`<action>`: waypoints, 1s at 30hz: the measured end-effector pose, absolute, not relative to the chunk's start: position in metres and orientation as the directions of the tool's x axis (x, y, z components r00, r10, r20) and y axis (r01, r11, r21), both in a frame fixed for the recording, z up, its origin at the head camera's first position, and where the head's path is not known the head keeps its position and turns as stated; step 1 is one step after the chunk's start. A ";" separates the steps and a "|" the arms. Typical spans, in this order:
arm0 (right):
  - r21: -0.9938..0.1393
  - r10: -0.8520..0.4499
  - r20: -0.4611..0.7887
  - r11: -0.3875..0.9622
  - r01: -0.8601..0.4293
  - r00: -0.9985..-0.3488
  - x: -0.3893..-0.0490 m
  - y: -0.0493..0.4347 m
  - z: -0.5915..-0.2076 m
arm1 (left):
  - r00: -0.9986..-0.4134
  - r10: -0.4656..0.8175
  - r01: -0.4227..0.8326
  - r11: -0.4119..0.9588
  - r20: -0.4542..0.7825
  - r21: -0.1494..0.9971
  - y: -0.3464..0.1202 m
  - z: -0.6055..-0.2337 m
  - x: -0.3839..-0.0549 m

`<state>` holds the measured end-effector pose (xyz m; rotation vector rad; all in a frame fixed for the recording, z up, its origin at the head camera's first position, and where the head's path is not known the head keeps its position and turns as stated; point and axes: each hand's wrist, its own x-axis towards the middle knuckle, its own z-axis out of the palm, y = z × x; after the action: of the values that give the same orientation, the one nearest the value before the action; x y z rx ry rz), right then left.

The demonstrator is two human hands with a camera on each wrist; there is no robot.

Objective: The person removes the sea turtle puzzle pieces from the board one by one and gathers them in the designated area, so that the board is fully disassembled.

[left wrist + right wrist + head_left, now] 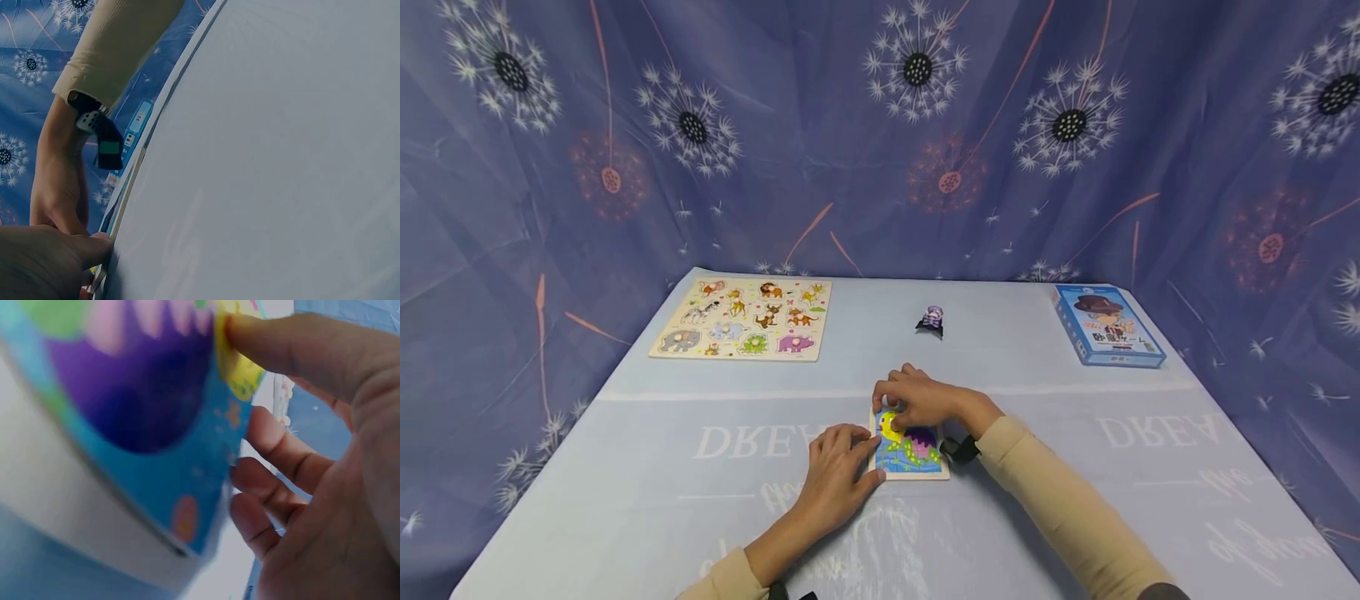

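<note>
Jigsaw board (912, 455) lies right of the left hand (837, 473), fingers spread against it; right hand (923, 400) pinches its far-left corner.

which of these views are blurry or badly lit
Right wrist view: the puzzle is blurred, with a washed-out white patch beyond its edge; left wrist view: dim, with a bluish cast, the left hand looking dark; head view: brighter, with the puzzle's picture readable and a soft shadow beside the right sleeve.
</note>
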<state>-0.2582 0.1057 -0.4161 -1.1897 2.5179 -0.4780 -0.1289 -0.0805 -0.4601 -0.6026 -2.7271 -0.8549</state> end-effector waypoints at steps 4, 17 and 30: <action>-0.431 -0.750 -0.073 0.619 -0.657 -0.658 -0.252 0.110 -0.424 | -0.892 0.313 0.443 0.743 0.325 0.501 -0.081 -0.460 -0.129; -0.359 -0.501 0.154 0.775 -0.521 -0.852 -0.216 0.110 -0.440 | -0.895 0.306 0.439 0.740 0.326 0.510 -0.083 -0.460 -0.128; -0.320 -0.423 0.225 0.819 -0.477 -0.878 -0.206 0.104 -0.443 | -0.893 0.299 0.440 0.743 0.337 0.505 -0.082 -0.461 -0.127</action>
<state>-0.2057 0.1036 -0.4431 -0.7795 3.1323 -0.6133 -0.1273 -0.0816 -0.4612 -0.5838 -2.7098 -0.8718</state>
